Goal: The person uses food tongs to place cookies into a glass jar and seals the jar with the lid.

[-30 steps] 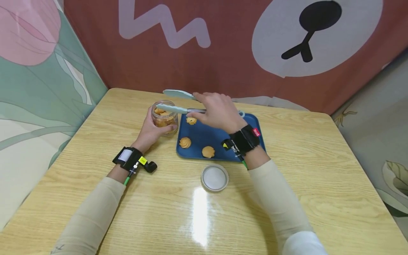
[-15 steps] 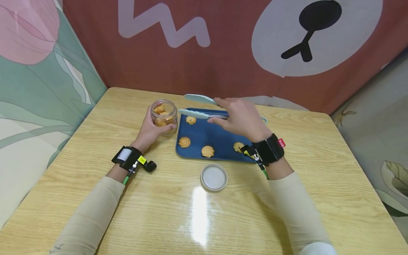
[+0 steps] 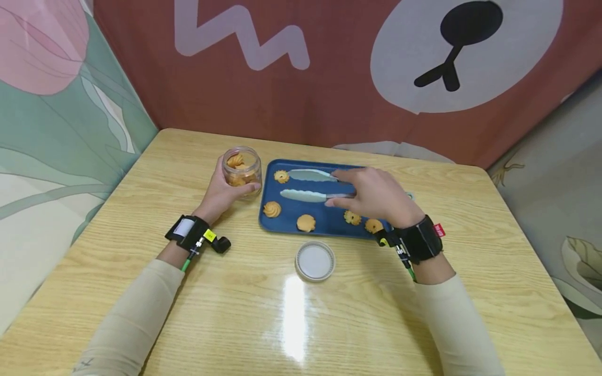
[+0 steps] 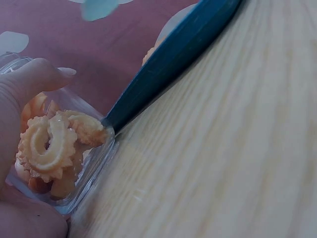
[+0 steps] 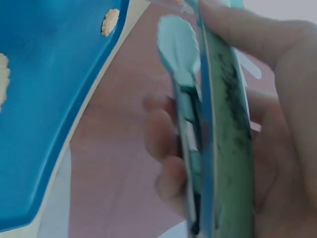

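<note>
Plainly, desk: we saw pale, grained wood.
Tray: we found it toward the desk's far edge.
Tongs: we saw their tips parted over the tray's left half.
Right hand: we saw it gripping the tongs.
Left hand: we saw it curled round the jar.
Jar: we saw it just beside the tray's left edge, piled cookies inside.
Lid: it lay just off the tray's near edge.
Tray cookies: we counted five, one by the far-left corner.

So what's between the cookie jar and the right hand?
The head view shows the spread tongs over the blue tray, and one cookie near the tray's far left corner.
</note>
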A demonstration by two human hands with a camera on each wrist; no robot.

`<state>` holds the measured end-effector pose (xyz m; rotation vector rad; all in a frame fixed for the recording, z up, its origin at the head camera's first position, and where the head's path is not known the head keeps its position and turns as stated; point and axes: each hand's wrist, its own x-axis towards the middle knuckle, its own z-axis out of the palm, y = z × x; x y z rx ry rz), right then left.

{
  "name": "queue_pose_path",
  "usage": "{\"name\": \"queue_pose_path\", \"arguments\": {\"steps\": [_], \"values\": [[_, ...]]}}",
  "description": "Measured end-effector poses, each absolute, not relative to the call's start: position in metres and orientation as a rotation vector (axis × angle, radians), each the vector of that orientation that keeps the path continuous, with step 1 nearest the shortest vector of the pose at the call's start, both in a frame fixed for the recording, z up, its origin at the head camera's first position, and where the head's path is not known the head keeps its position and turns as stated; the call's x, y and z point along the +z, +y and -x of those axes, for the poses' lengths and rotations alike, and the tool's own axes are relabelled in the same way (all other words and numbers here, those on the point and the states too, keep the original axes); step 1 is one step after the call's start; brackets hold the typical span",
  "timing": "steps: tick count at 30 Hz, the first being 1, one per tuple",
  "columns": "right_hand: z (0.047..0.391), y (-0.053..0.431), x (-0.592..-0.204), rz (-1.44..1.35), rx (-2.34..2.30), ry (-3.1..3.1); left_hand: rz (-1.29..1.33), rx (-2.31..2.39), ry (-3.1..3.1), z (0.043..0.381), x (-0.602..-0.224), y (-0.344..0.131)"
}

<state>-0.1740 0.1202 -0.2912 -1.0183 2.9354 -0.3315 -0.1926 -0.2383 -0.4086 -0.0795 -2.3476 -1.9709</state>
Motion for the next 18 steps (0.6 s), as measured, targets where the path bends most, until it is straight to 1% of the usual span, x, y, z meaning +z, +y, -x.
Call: {"name": "queue_pose_path", "arguments": {"steps": [6, 18], "values": [[0.166, 0.133, -0.304, 0.972, -0.366, 2.762, 0.082, -1.976, -2.345, 0.193, -0.41, -0.238], [0.168, 0.152, -0.327, 0.981, -0.41, 2.676, 0.078, -1.979, -2.341, 0.193, -0.408, -0.238]]}}
